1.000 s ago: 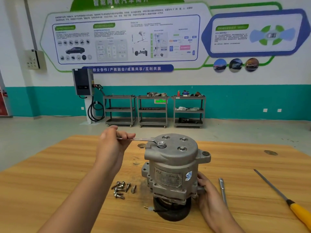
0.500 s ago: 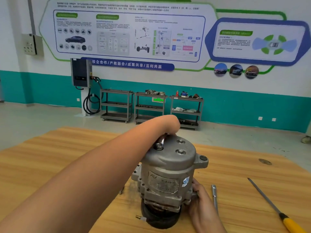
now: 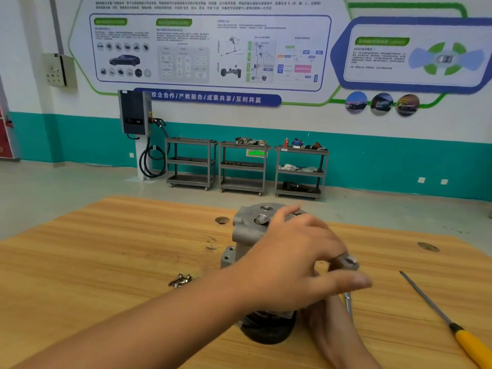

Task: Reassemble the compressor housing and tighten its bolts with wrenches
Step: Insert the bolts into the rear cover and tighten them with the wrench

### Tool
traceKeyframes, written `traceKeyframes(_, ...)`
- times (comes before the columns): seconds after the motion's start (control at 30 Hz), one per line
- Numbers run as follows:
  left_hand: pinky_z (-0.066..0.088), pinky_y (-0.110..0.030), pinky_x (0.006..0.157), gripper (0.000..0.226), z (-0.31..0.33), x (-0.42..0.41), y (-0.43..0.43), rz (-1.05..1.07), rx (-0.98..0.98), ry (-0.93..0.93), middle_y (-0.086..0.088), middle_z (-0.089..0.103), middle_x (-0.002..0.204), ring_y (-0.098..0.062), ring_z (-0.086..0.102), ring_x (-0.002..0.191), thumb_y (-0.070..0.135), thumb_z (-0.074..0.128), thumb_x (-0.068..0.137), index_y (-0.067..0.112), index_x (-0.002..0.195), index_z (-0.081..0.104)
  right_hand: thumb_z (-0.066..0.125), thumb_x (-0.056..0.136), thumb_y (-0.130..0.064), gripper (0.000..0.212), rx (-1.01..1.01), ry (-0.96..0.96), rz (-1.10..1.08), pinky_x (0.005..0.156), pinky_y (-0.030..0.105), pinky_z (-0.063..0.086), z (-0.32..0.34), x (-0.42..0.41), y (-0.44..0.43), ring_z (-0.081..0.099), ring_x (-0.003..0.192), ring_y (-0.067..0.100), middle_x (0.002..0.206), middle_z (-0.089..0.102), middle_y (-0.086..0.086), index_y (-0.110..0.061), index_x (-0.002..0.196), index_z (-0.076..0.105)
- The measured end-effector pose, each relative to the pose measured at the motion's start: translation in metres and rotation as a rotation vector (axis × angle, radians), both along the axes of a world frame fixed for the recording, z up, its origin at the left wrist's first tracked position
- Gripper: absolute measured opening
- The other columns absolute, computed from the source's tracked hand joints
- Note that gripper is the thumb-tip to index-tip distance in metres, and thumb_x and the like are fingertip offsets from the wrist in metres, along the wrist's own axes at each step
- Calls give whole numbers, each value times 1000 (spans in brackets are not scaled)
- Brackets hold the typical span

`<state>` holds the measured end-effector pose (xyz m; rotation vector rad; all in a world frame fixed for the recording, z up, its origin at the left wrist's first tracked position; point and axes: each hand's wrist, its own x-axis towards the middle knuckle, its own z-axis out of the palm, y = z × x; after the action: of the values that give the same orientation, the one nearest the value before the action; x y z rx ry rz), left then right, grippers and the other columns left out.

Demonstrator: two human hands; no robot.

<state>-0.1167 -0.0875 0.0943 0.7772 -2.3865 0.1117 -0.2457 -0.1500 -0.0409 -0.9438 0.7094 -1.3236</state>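
Tightening under way: the compressor (image 3: 241, 235) stands pulley-down on the wooden table (image 3: 106, 249) as the left hand (image 3: 287, 262) grasps a wrench (image 3: 347, 262) ringed on a top housing bolt (image 3: 262, 219). The right hand (image 3: 327, 323) braces the base (its grip cannot be told). Next, probably: reseat the wrench, then fit the loose bolts (image 3: 181, 279).

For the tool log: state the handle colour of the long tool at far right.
Yellow handle, head view.

One compressor (image 3: 241, 233), one wrench (image 3: 347, 261), one yellow-handled file (image 3: 470, 343), two hands (image 3: 292, 265) (image 3: 328, 326), three carts (image 3: 190, 162) (image 3: 242, 167) (image 3: 300, 170).
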Motion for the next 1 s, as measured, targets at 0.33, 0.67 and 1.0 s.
traceKeyframes(0.33,46,-33,89,26,-36,79,-16,70,437,1565,-8,74,85,-17,70,92,18,34,100,14,86,56,34,96,-14,36,68,-27,-55,65,35,40,-4,1,1,67,70,15,94,73,8,-21,116,63)
traceKeyframes(0.67,44,-34,70,19,29,83,-86,572,945,962,5,67,65,-15,58,80,22,51,97,14,87,65,33,99,-14,34,107,-33,-93,61,34,39,11,3,9,62,64,18,80,73,6,-13,119,60)
traceKeyframes(1.0,38,-34,100,36,69,-20,-91,615,509,-308,-13,53,131,-28,50,119,19,38,102,6,132,53,28,96,7,41,159,-11,-35,61,34,32,35,8,14,47,72,32,93,56,19,5,134,45)
